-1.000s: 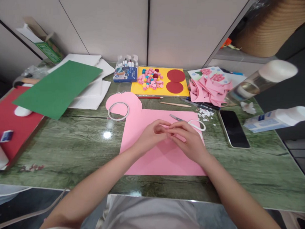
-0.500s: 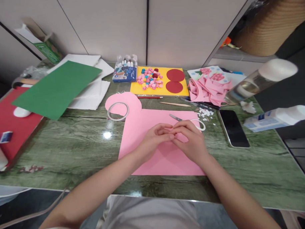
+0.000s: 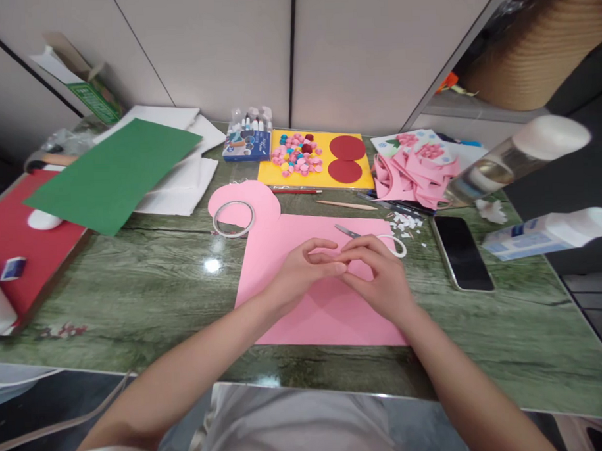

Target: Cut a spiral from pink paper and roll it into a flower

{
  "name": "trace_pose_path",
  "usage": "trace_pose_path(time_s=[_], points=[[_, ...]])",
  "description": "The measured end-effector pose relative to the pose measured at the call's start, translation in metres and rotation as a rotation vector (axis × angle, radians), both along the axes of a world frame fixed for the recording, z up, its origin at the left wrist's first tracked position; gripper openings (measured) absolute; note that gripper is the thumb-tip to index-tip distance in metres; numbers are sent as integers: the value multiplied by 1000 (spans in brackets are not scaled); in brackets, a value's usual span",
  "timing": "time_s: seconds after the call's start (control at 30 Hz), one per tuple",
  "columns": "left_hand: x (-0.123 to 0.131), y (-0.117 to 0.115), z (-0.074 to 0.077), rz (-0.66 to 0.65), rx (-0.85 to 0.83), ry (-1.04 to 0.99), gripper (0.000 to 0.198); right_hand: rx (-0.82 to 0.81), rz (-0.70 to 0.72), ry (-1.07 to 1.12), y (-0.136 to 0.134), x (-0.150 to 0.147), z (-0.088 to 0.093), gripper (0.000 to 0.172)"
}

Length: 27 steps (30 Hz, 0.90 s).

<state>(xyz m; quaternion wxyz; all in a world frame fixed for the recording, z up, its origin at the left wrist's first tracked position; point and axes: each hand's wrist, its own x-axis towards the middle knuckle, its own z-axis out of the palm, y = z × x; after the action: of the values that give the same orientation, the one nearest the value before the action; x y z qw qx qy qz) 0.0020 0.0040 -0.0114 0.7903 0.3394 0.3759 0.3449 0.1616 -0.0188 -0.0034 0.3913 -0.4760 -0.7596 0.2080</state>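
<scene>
My left hand (image 3: 307, 268) and my right hand (image 3: 374, 269) meet fingertip to fingertip above a large pink sheet (image 3: 294, 324). Both are closed in a pinch; whatever sits between the tips is too small or too hidden to name. Just behind my right hand lie scissors (image 3: 347, 231) with white handles, partly covered by its fingers. Rounded pink paper cut-outs (image 3: 263, 199) overlap the sheet's far left corner, and a roll of tape (image 3: 251, 220) rests on them.
Small coloured balls (image 3: 298, 156) and dark red circles (image 3: 346, 148) lie on a yellow sheet (image 3: 324, 182). Pink scraps (image 3: 412, 175), a phone (image 3: 462, 253) and two bottles (image 3: 516, 155) stand or lie to the right. Green card (image 3: 116, 173) and red card (image 3: 50, 251) are left.
My fingers have shifted slightly against each other, with the left index finger lifting a little. The things on the table stay where they were.
</scene>
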Motion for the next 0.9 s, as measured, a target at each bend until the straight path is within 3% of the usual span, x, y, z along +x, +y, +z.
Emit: trace_pose_path(time_s=[0.13, 0.5, 0.9], points=[[-3, 2, 1, -65, 31, 6, 41, 10, 69, -35, 0, 0, -1, 20], [-1, -1, -5, -55, 15, -59, 37, 55, -69, 25, 0, 0, -3, 6], [-3, 2, -1, -67, 22, -24, 36, 25, -21, -2, 1, 1, 0, 7]])
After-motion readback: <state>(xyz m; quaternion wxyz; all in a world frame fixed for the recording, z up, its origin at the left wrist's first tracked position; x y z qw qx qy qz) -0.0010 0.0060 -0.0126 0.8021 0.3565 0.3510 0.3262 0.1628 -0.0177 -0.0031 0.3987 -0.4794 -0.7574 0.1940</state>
